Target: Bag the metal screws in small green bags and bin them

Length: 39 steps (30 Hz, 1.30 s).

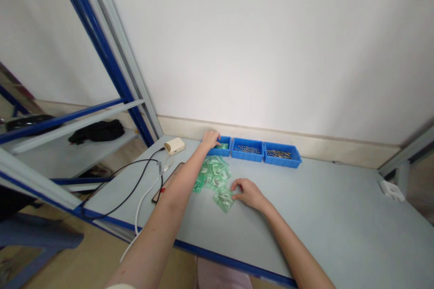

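Note:
My left hand point(210, 139) reaches into the leftmost blue bin point(224, 152), which has green material in it; its fingertips are partly hidden. Beside the nearest green packet point(224, 198) is my right hand point(247, 193), thumb and forefinger curved apart at the packet's right edge. That packet lies at the front of a pile of green packets point(214, 172) on the table. The middle blue bin point(247, 156) holds silvery metal pieces, and the right blue bin point(283, 161) holds darker, brassy ones.
A phone point(168, 183) lies partly under my left forearm. Left of the bins is a cream-coloured device point(175, 146) with cables across the table point(325, 216). A white adapter point(392, 190) sits at the far right. A wall stands behind the bins.

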Available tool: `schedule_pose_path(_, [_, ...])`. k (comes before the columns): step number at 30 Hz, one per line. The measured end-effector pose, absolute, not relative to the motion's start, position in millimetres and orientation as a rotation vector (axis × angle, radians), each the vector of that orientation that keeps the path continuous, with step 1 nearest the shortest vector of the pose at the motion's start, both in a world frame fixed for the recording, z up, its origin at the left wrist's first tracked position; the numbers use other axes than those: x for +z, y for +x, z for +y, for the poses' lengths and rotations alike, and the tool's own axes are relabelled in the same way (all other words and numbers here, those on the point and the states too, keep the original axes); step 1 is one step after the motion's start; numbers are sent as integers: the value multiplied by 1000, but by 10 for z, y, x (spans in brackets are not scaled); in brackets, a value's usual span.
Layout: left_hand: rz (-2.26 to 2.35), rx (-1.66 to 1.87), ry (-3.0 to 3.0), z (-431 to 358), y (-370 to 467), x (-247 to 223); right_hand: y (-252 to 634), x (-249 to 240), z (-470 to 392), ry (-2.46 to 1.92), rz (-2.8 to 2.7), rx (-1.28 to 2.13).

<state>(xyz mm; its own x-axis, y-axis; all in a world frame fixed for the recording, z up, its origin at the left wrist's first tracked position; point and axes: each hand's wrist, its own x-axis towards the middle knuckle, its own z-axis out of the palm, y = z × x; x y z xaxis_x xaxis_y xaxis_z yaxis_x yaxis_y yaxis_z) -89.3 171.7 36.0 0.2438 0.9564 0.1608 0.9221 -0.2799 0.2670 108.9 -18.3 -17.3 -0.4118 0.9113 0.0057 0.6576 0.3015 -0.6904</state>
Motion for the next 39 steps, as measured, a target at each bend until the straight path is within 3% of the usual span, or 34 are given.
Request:
schedule_pose_path(6, [1788,625,2400,1137,-815,572,1157,-263,-81,-1364,-1955,1082])
schedule_pose_path(10, [1772,398,2149,504,-809,272,1192,-345,-14,-1373,-1798,1081])
schedule_pose_path(14, [1624,481,1974,78,-687,-102,1225,-390,51,-1351,-1552,1234])
schedule_pose_path(24, [1589,934,1830,60,-445,-178,1331,-263,51,-1080,-1228,1472])
schedule_pose_path(29, [1478,1161,1643,41,-413,-185,1282,-210,26,-1090,-1397,1267])
schedule_pose_path(35, [1294,1324,2112,-262,-473,25,1244,-8,-123,-972,-1632,672])
schedule_pose_path(39, [1446,1234,2016,-248,-484,74,1251,23,-104,-1055,-1502,852])
